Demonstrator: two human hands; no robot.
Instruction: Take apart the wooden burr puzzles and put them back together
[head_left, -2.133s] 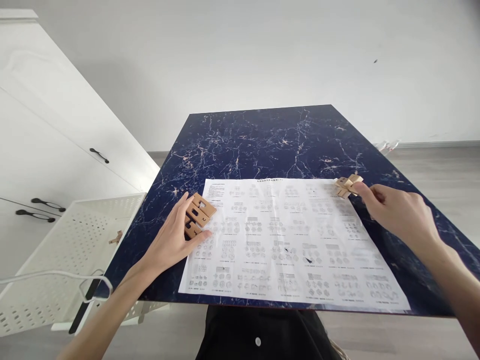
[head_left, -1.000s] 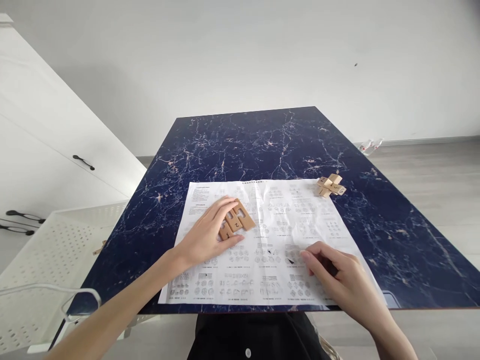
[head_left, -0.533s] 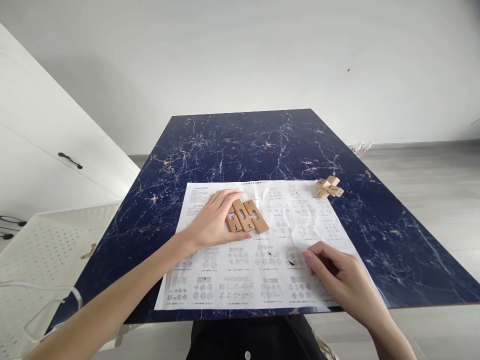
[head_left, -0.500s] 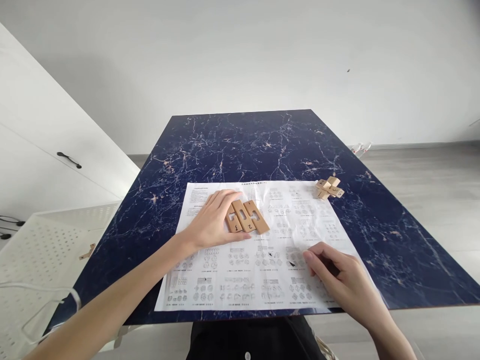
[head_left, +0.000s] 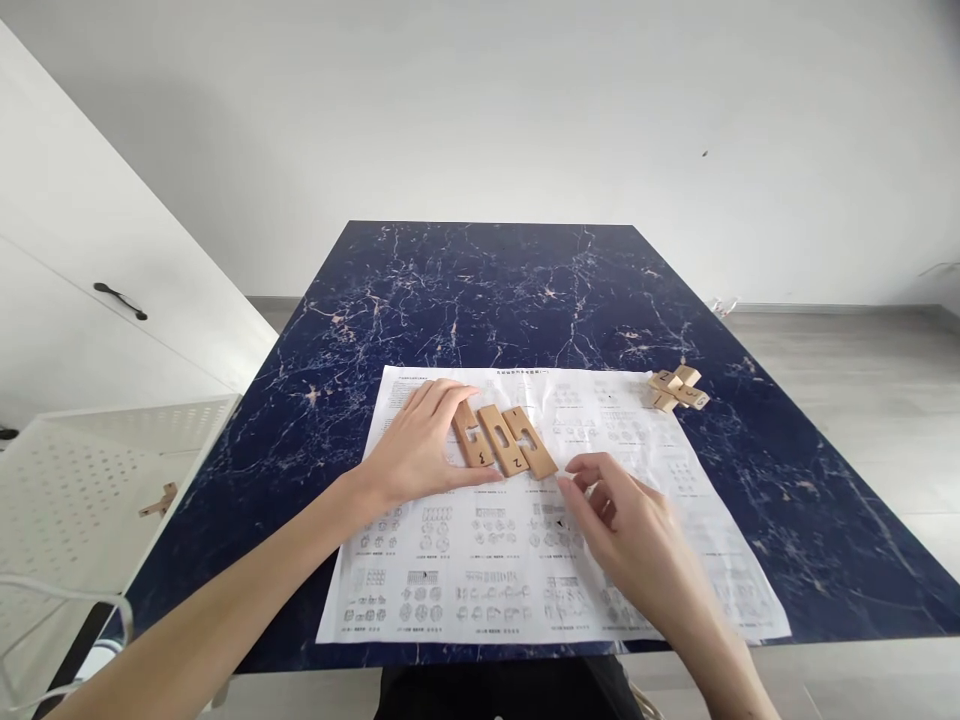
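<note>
Three flat wooden puzzle pieces with cut-out slots lie side by side on a printed paper sheet (head_left: 442,625). They are the piece marked 3 (head_left: 469,440), the piece marked 2 (head_left: 511,458) and the piece marked 1 (head_left: 541,462). My left hand (head_left: 420,445) spans piece 3 lengthwise, fingers at its far end and thumb at its near end. My right hand (head_left: 619,510) is beside the near corner of piece 1, thumb and forefinger slightly apart and holding nothing; its other fingers are curled.
An assembled wooden cross puzzle (head_left: 677,388) with numbered ends sits at the sheet's far right corner. All this is on a dark blue marbled table (head_left: 480,290). Left of it stand a white perforated rack (head_left: 82,480), holding a small wooden piece (head_left: 160,499), and a white cabinet (head_left: 112,240).
My right hand has moved left and away from me, up to piece 1. Piece 3 now lies a little apart from piece 2. My left hand stays around the pieces' left side.
</note>
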